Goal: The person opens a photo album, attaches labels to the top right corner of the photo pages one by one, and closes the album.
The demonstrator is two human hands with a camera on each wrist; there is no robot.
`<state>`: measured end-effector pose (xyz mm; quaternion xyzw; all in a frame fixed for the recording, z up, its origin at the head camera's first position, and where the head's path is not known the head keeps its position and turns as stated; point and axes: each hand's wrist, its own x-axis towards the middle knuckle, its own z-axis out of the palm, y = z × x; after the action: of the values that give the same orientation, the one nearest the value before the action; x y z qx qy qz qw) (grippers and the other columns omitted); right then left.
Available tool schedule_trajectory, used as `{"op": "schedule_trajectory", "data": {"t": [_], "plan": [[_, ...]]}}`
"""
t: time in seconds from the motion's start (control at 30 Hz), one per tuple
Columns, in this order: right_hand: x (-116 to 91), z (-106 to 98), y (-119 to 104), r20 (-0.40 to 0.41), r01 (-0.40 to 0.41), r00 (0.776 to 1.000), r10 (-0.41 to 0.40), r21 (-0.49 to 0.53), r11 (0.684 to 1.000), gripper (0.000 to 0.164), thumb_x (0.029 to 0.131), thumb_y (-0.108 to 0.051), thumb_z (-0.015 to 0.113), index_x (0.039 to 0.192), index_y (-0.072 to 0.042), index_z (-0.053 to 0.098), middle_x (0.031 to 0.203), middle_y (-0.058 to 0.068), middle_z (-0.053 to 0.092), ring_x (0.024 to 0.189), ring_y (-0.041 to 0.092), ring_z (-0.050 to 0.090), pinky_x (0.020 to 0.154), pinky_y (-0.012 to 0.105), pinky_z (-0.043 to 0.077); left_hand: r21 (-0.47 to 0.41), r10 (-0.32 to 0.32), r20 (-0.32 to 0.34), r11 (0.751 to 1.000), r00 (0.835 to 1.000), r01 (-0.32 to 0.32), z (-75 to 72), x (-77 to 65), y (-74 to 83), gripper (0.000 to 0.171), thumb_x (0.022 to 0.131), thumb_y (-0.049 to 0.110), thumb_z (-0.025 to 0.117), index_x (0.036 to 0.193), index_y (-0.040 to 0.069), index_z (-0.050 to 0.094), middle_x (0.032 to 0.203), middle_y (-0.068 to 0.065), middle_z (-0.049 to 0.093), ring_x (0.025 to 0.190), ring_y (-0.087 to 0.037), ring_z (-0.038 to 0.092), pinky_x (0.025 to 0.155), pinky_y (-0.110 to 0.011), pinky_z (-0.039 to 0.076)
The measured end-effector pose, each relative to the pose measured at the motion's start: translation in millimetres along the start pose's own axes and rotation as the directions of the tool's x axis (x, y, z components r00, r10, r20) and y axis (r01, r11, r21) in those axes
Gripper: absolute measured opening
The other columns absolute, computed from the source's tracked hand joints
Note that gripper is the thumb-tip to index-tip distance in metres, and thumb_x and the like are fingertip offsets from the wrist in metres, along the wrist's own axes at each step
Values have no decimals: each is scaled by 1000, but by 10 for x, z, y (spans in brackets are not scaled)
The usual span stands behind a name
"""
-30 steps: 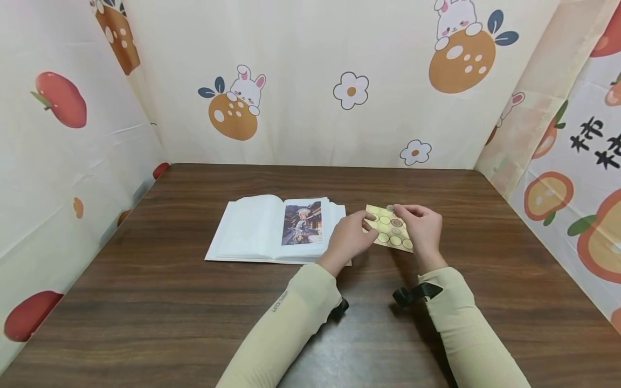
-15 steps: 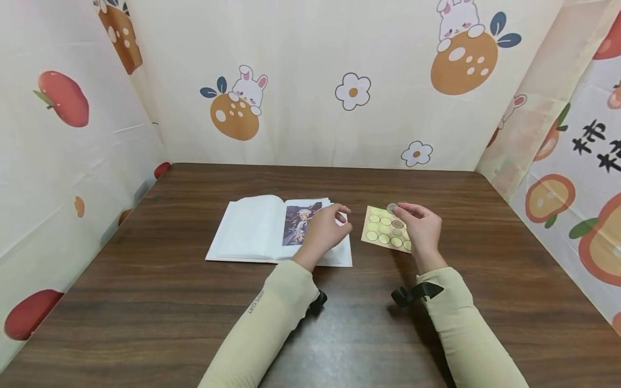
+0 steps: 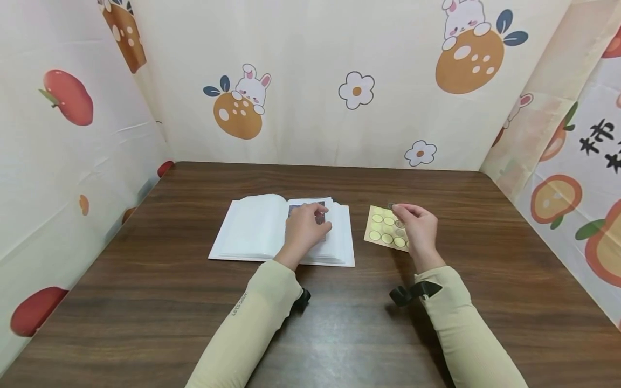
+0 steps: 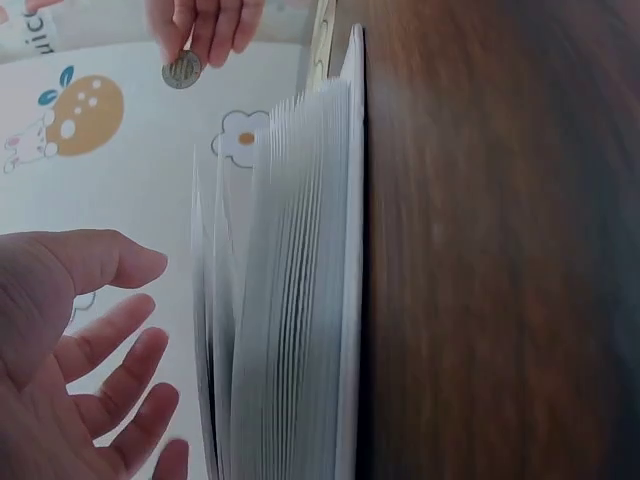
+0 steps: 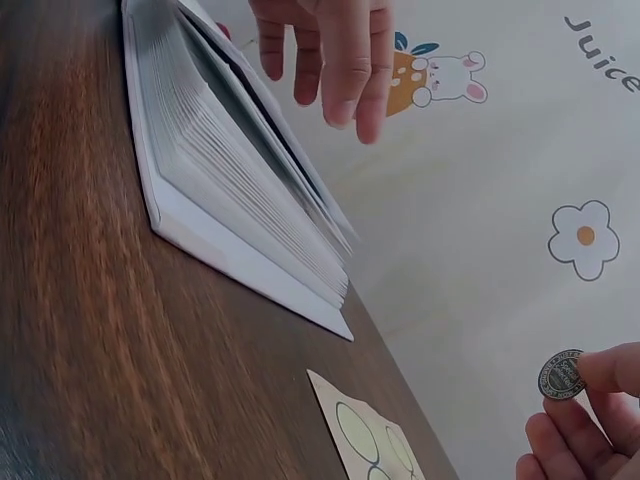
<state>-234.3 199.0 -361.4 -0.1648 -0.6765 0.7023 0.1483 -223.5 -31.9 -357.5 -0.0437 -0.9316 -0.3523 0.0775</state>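
Nearest us, two pale sleeves [image 3: 254, 307] reach in over the brown table [image 3: 339, 350], the forearms slanting toward each other. We see the left hand [image 3: 302, 229] above the right-hand page of an open white album [image 3: 254, 226], fingers loosely bent, thumb apart from them, gripping nothing; the wrist views show it clear of the pages. We take the album to lie spread so that both pages are within easy reach, though the hand partly hides a picture [image 3: 293, 207] on the right one. Just beside the album, a yellow sheet [image 3: 381, 227] marked with circles lies flat, partly hidden by the right hand [image 3: 420, 233]. That hand pinches a coin [image 5: 562, 375] near its rim between thumb and fingers, raised clear of the sheet, a grip that, we judge, leaves most of its face uncovered. Farthest off hangs a backdrop [image 3: 310, 124] of rabbits, fruit and flowers
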Motion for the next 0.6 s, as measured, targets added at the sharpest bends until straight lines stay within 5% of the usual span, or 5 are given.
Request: {"op": "schedule_trajectory", "data": {"t": [0.2, 0.4, 0.6], "plan": [[-19, 23, -14, 15, -13, 1000, 14, -73, 997, 19, 81, -17, 73, 92, -1, 71, 76, -9, 62, 83, 10, 51, 80, 32, 40, 86, -70, -17, 994, 997, 71, -45, -24, -88, 29, 77, 32, 71, 102, 17, 69, 102, -5, 62, 99, -26, 50, 80, -48, 35], [-22, 62, -8, 23, 12, 1000, -13, 43, 999, 1, 79, -6, 73, 79, -4, 73, 67, -5, 65, 66, 7, 61, 74, 26, 50, 133, -77, 34, 989, 996, 72, -90, -60, -127, 26, 73, 36, 75, 93, 21, 70, 109, -5, 60, 100, -28, 49, 79, -50, 35], [-20, 165, 2, 53, 41, 997, -48, 127, 991, 16, 80, 1, 71, 70, -12, 70, 68, -3, 64, 62, 6, 62, 70, 22, 51, 245, -52, 107, 969, 993, 25, -125, -101, -176, 26, 73, 41, 74, 93, 24, 71, 106, -2, 60, 101, -28, 51, 81, -51, 36]]}}
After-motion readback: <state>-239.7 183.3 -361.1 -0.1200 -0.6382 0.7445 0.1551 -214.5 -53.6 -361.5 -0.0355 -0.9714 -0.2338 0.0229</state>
